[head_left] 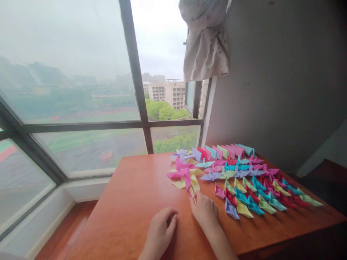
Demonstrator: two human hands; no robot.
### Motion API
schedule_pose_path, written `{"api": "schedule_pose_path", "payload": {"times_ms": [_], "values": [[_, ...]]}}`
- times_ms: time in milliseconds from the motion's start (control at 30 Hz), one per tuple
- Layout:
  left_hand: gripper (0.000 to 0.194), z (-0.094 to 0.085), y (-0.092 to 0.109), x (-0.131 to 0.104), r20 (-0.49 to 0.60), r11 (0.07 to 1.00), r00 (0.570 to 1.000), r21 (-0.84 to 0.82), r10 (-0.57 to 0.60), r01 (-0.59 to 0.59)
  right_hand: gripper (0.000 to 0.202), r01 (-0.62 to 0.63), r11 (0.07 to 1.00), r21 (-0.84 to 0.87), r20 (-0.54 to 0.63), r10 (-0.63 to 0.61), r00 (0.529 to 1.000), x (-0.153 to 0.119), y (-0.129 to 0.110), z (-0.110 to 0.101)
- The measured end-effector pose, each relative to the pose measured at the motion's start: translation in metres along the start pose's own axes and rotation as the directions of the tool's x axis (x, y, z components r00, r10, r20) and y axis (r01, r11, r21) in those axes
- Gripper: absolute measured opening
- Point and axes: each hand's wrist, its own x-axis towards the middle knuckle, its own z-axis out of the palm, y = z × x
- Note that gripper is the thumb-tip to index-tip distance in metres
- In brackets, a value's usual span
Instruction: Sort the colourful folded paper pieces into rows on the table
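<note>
My right hand (206, 209) is closed around the thin stick of a paper pinwheel, low over the table. The pinwheel's pink blades (184, 173) lie on top of a yellow paper pinwheel (196, 178), whose blades show from underneath. More than one stick seems to run into my fingers; how many I hold cannot be told. To the left, my left hand (162, 225) rests by the table, its fingers curled in and the thumb close to them, with nothing visible in it. A purple pinwheel (184, 155) lies just beyond the pink one.
On the right of the brown table (130, 195) stand rows of folded paper: boats (244, 207) in front, cranes (213, 176) behind, and folded pieces (233, 151) at the back. Windows rise beyond the table. A tied curtain (207, 47) hangs near the grey wall (271, 79).
</note>
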Motion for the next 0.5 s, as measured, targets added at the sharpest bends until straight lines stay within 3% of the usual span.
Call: {"api": "schedule_pose_path", "payload": {"times_ms": [300, 500], "values": [[0.019, -0.0009, 0.003, -0.0011, -0.001, 1.0, 1.0, 0.001, 0.006, -0.006, 0.021, 0.0, 0.994, -0.107, 0.052, 0.006, 0.999, 0.0053, -0.0104, -0.0012], [0.019, -0.0005, 0.0036, -0.0018, -0.004, 1.0, 1.0, -0.006, 0.015, -0.015, 0.021, -0.025, 0.997, -0.069, 0.024, 0.027, 0.999, 0.0063, -0.0103, -0.0007]]}}
